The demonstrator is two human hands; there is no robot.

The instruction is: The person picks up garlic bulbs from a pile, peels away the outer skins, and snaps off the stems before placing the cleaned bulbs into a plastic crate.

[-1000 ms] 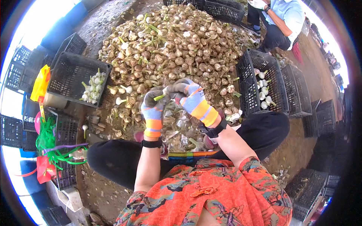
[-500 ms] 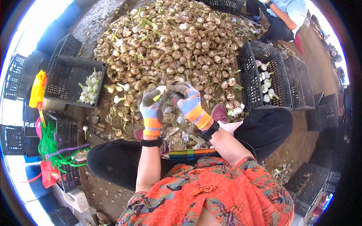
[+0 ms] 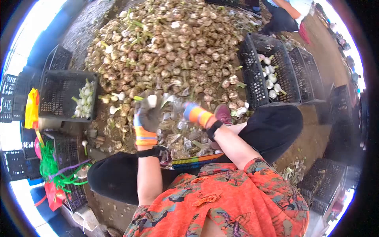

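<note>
My left hand (image 3: 148, 118), in a grey glove with an orange and blue cuff, is closed around a peeled white garlic bulb (image 3: 152, 100); a green stem end shows at its left. To the right, my right hand (image 3: 192, 112) is smeared by motion, and its fingers and anything in them cannot be made out. Loose papery skins (image 3: 171, 103) lie or hang between the two hands. Beyond them rises a large pile of unpeeled garlic (image 3: 169, 55).
A black crate (image 3: 68, 75) at the left and another (image 3: 270, 39) at the right hold white bulbs. Green and purple ribbons (image 3: 51, 162) hang by crates at lower left. Another person's arm and leg (image 3: 278, 19) show at upper right. More crates (image 3: 323, 181) stand lower right.
My hands have moved apart, the left one turning with the bulb now showing whiter. The view has shifted, so the pile and crates appear further left.
</note>
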